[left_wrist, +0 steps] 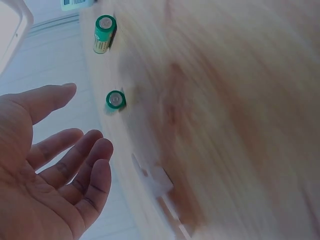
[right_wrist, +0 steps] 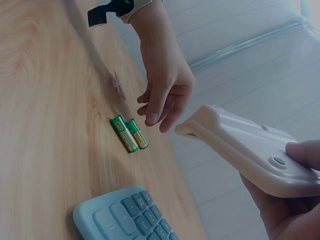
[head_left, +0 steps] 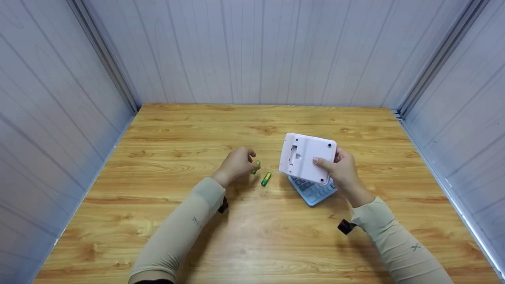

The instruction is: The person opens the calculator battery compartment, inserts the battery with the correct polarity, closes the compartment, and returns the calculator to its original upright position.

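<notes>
My right hand (head_left: 342, 169) grips a pale pink calculator (head_left: 309, 157) above the table, its underside up and its battery slot uncovered. The thumb lies on its back face. My left hand (left_wrist: 60, 165) has loosely bent fingers spread apart from the thumb, holding nothing. Close by its fingertips, a green battery (left_wrist: 115, 100) lies on the table. Beside that one lies a second green-and-gold battery (head_left: 266, 179). Under the pink calculator, and partly hidden by it, a blue calculator (right_wrist: 112, 215) rests keys up.
A small pale battery cover (left_wrist: 159, 182) lies on the wooden table (head_left: 158, 189), hidden behind my left hand in the head view. White panelled walls (head_left: 252, 51) stand at the back and both sides of the table.
</notes>
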### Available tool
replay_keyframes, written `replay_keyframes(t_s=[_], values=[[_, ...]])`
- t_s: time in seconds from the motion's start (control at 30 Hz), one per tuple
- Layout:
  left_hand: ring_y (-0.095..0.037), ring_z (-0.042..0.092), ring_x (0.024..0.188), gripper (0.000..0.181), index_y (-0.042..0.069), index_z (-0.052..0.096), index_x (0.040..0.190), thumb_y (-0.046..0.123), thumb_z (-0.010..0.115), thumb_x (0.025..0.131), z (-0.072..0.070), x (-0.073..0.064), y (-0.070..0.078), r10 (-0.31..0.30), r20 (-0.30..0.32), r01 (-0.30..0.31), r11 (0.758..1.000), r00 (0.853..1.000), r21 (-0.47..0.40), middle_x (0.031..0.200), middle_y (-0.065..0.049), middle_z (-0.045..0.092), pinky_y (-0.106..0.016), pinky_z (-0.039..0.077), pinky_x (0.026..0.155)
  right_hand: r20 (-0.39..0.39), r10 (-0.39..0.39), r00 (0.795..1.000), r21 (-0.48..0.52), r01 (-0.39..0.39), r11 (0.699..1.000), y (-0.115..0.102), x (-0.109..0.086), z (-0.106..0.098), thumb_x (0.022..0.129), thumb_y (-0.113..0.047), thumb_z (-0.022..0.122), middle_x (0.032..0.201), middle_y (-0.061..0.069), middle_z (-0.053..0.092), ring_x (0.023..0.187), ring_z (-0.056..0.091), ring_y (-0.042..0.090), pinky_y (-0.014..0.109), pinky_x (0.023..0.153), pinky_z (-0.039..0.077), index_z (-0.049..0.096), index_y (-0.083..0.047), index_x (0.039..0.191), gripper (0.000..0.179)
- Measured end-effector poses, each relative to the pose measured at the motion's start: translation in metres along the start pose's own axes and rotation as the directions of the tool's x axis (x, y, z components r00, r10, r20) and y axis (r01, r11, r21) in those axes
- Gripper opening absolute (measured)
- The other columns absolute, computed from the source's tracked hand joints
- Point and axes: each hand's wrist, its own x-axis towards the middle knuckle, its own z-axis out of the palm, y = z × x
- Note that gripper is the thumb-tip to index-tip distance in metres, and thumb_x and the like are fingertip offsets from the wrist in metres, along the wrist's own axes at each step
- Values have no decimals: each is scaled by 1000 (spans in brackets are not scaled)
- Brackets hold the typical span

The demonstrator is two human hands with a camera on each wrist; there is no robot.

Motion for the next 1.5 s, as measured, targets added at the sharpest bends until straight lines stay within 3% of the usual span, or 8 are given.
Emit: replay_keyframes(t_s=[0.37, 0.43, 0.5, 0.57, 0.67, 0.83, 1.33, 1.5], values=[[-21, 78, 74, 46, -8, 67, 138, 17, 78, 100, 9, 12, -1, 17, 21, -18, 1000, 1000, 24, 89, -12, 81, -45, 66, 92, 3, -12, 1000, 10, 12, 1000, -4, 0, 0, 97, 3, 76, 107, -4, 76, 96, 77, 8, 30, 84, 67, 53, 14, 143, 53], [-18, 75, 68, 37, -6, 73, 128, 17, 79, 99, 11, 14, -1, 7, 21, -8, 999, 1000, 44, 81, -9, 79, -44, 65, 90, 8, -10, 1000, 2, 10, 1000, -4, 0, 0, 97, 2, 76, 109, -3, 76, 98, 77, 9, 31, 85, 67, 53, 13, 145, 54], [-13, 64, 58, 17, 0, 76, 101, 17, 80, 99, 13, 18, -2, -3, 21, 1, 998, 1000, 65, 69, -4, 71, -35, 60, 73, 10, -8, 1000, -1, 8, 1000, -3, 0, -1, 97, 2, 76, 110, -3, 76, 98, 77, 9, 31, 85, 67, 53, 12, 145, 55], [-10, 48, 50, 29, 10, 65, 74, 16, 80, 98, 14, 20, -2, -8, 22, 7, 997, 1000, 78, 57, 2, 57, -29, 44, 56, 9, -6, 1000, -5, 6, 1000, -3, 0, -1, 97, 2, 76, 111, -3, 76, 99, 77, 9, 32, 86, 67, 53, 11, 146, 55], [-11, 29, 47, 51, 18, 44, 61, 13, 80, 97, 16, 23, -3, -12, 24, 10, 996, 1000, 87, 51, 5, 38, -29, 24, 50, 6, -1, 1000, -5, 1, 1000, -2, 0, -1, 97, 2, 76, 112, -3, 76, 99, 77, 9, 32, 87, 67, 53, 11, 146, 54], [-11, 31, 46, 45, 17, 53, 61, 10, 80, 95, 16, 24, -2, -26, 27, 24, 996, 999, 81, 50, 5, 42, -28, 28, 48, 2, 2, 1000, -11, -2, 1000, -2, 1, -1, 98, 2, 76, 111, -3, 76, 100, 77, 9, 32, 87, 67, 53, 11, 146, 54], [-12, 17, 52, 52, 17, 39, 58, -1, 67, 98, 16, 26, 5, -36, 44, 33, 996, 998, 79, 54, 6, 23, -31, 19, 51, -3, -26, 1000, 32, 26, 999, 2, -1, -2, 96, 4, 76, 103, -6, 78, 95, 78, 9, 30, 83, 68, 55, 13, 141, 51], [-14, 28, 58, 36, 13, 54, 68, 0, 67, 99, 13, 23, 7, -26, -13, 27, 999, 1000, 42, 64, 3, 38, -33, 27, 56, -8, -15, 1000, 33, 15, 999, 4, 0, -4, 97, 4, 76, 105, -6, 78, 95, 78, 9, 31, 84, 67, 55, 11, 142, 51]])
